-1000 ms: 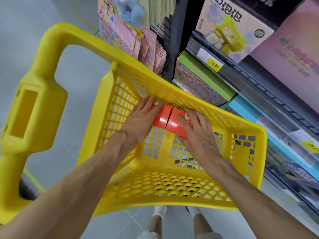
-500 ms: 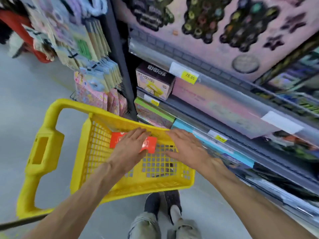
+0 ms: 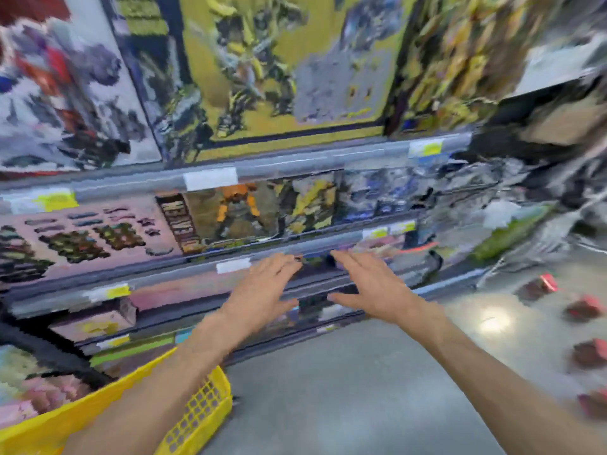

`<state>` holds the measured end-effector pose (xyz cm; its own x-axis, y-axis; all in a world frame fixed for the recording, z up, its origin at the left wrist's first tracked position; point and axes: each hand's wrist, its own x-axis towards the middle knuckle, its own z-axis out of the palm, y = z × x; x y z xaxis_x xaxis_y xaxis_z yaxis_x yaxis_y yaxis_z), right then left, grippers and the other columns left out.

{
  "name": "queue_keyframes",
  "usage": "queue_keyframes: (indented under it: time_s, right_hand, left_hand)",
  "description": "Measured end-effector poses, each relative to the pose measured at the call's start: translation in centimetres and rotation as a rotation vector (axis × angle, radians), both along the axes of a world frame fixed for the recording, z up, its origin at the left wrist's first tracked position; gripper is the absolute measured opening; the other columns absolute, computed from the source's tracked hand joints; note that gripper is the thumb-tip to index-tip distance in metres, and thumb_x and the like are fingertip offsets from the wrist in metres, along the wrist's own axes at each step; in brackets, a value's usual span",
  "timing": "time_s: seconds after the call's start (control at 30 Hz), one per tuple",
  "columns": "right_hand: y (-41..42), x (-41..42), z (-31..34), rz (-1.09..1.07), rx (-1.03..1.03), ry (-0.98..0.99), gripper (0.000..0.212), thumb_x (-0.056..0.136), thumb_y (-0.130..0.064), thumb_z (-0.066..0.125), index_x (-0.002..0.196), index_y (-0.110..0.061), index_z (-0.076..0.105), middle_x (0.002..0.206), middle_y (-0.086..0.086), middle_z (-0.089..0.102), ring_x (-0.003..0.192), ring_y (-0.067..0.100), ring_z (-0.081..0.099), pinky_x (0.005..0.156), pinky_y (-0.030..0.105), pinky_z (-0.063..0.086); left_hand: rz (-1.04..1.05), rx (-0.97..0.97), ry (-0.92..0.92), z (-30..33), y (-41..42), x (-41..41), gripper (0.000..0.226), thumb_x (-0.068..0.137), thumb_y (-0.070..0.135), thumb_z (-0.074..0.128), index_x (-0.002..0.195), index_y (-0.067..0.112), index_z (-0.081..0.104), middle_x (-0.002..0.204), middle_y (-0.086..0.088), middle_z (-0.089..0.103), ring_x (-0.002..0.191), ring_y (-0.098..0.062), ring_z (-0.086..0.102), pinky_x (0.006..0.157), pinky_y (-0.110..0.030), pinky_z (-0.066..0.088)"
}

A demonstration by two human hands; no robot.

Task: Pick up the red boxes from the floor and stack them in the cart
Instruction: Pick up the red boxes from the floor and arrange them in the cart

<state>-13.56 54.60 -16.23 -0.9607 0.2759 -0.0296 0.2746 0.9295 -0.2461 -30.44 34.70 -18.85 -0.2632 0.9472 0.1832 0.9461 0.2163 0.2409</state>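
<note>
The picture is heavily blurred by motion. My left hand (image 3: 264, 287) and my right hand (image 3: 371, 289) float side by side in front of the shelves, fingers spread, palms down, holding nothing. Only a corner of the yellow cart (image 3: 203, 408) shows at the bottom left, under my left forearm; its inside is out of view. Several red boxes lie on the grey floor at the right: one (image 3: 540, 285) farthest, one (image 3: 584, 308) nearer, another (image 3: 591, 354), and one at the frame edge (image 3: 596, 403).
Store shelves (image 3: 295, 169) packed with toy boxes and yellow price tags fill the upper half, right in front of my hands. Bare grey floor (image 3: 345, 389) stretches between the cart and the red boxes. More goods pile at the far right.
My hands have left the red boxes in the cart and lifted up empty. My view has swung up and to the right, so the cart slid to the bottom left and floor boxes appeared.
</note>
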Motion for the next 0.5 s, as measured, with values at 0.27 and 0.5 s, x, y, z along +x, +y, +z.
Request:
queue_keyframes:
  time_s: [0.27, 0.5]
  right_hand:
    - [16.2, 26.1, 6.7, -0.453, 0.099, 0.115, 0.089, 0.082, -0.069, 0.059, 0.152, -0.021, 0.031, 0.145, 0.005, 0.047, 0.134, 0.028, 0.043, 0.108, 0.041, 0.034]
    - [26.6, 47.3, 8.7, -0.735, 0.169, 0.042, 0.085, 0.083, -0.061, 0.065, 0.151, -0.020, 0.033, 0.143, 0.007, 0.049, 0.130, 0.029, 0.046, 0.103, 0.039, 0.037]
  left_hand:
    - [-0.473, 0.100, 0.085, 6.1, 25.4, 17.8, 0.077, 0.086, 0.054, 0.064, 0.147, 0.014, 0.039, 0.149, -0.010, 0.045, 0.137, -0.030, 0.041, 0.111, -0.046, 0.037]
    - [-0.729, 0.153, 0.073, 7.6, 43.8, 36.8, 0.074, 0.084, 0.048, 0.072, 0.142, 0.010, 0.046, 0.144, -0.014, 0.049, 0.133, -0.033, 0.046, 0.111, -0.044, 0.038]
